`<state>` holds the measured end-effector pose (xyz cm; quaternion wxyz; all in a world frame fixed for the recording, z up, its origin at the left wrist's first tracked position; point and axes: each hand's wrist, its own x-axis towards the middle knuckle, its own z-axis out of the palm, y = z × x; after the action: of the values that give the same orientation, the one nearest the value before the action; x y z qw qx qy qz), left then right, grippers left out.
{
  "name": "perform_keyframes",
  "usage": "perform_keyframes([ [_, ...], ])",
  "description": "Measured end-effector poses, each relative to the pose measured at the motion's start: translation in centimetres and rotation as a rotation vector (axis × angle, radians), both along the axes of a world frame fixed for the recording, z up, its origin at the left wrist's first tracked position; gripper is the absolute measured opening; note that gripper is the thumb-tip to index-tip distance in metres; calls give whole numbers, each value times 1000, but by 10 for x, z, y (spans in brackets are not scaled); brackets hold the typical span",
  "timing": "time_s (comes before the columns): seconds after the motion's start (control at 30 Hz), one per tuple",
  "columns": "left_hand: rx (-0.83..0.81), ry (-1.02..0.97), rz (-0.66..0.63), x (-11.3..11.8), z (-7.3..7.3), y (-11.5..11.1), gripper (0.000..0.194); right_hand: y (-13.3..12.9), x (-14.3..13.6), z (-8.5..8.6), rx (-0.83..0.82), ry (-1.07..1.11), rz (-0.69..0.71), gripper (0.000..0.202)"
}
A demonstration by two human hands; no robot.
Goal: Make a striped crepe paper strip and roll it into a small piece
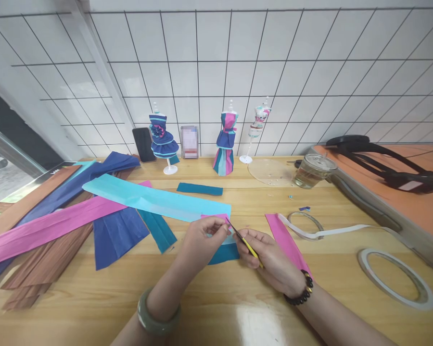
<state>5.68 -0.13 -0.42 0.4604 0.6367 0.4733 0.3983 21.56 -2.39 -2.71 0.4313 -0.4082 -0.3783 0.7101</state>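
My left hand (205,240) pinches a small piece of pink crepe paper (216,217) between thumb and fingertips. In my right hand (261,254) is a pair of scissors (250,248) with yellow handles and dark blades, the tips pointing at the pink piece near my left fingers. Beneath both hands lies a teal paper piece (223,254), partly covered by them. A long light-blue paper strip (155,199) reaches across the table behind my left hand. Right of my right hand rests a pink strip (286,242), partly hidden under the wrist.
Brown, blue and pink paper strips (54,218) pile up at left. Dressed mini mannequins (226,139) and phones (189,142) stand by the tiled wall. Tape rolls (364,274), a glass cup (313,171) and a black headset-like object (389,163) are at right.
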Motion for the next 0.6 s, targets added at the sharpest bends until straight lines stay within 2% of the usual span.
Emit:
perform_keyframes([
  [0.17,-59,-77,-10,0,-1,0,14,3,4,2,-70,136,-19,28],
  [0.3,-208,-209,-43,-1,4,1,14,4,9,5,-33,216,-74,33],
  [0.37,-291,-261,-115,-2,5,0,14,2,10,6,42,180,-73,36],
  [0.47,-403,-323,-294,-2,4,-2,17,0,8,7,98,63,-26,43],
  [0.53,-436,-315,-371,-1,3,-4,19,-1,8,6,100,43,1,38],
  [0.6,-438,-290,-390,0,2,-5,20,0,8,5,114,35,7,29],
])
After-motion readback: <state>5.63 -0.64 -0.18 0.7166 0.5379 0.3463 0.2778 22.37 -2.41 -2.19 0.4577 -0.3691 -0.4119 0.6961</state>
